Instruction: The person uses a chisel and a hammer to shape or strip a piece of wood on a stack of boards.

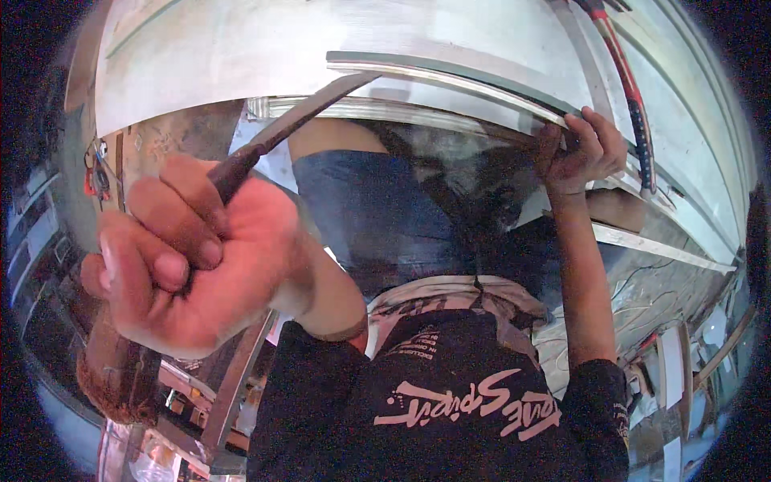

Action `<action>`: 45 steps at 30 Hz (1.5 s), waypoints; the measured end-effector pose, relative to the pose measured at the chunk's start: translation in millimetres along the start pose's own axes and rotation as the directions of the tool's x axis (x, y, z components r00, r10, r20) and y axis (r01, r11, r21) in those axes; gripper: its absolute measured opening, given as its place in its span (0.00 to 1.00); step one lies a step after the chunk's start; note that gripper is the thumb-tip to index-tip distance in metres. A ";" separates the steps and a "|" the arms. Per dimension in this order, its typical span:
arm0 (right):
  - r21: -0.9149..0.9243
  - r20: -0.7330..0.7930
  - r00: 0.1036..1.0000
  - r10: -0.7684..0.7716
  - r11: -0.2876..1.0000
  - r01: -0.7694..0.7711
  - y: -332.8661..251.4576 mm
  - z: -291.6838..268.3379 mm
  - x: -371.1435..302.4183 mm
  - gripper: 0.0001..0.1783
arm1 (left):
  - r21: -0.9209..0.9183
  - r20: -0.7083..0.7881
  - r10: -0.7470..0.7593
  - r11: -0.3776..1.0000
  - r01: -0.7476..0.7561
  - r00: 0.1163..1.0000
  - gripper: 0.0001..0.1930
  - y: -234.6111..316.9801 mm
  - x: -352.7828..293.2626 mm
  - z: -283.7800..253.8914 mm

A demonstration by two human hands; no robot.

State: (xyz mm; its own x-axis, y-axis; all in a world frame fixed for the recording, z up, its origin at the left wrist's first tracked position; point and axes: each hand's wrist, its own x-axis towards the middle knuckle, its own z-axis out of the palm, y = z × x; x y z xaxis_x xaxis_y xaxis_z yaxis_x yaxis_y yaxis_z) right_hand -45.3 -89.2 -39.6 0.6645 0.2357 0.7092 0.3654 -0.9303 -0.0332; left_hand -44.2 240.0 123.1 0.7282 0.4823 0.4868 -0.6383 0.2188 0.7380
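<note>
My left hand [201,257] is raised close to the camera, with its fingers closed around the dark handle of a long tapered tool [309,108]. Whether this tool is a knife or a flat file I cannot tell. Its narrow tip points up and right, and overlaps the left part of a grooved pale strip [450,84] in view; contact between them is unclear. At the strip's right end my right hand [582,149] has its fingers curled over the edge, gripping it. A dark grey edge runs along the strip's far side.
A large whitish panel [217,56] spreads beyond the strip. A long tool with a red and dark patterned handle [622,80] lies at the upper right. Another pale strip [658,245] sits below it. Wooden bars [241,386] and clutter stand at the lower left.
</note>
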 end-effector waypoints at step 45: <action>0.004 -0.014 1.000 -0.001 1.000 0.001 7.6 -4.3 -7.3 0.15 | 0.287 0.228 -0.026 0.957 -0.042 0.973 0.09 -37.2 -11.7 49.4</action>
State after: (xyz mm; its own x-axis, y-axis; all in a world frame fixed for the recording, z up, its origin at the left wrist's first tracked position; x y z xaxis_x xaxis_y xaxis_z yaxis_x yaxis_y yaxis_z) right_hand -50.3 -99.2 -42.0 0.6549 0.2324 0.7191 0.3685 -0.9290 -0.0354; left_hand -16.6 184.3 113.1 0.7823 0.2704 0.5611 -0.5695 -0.0543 0.8202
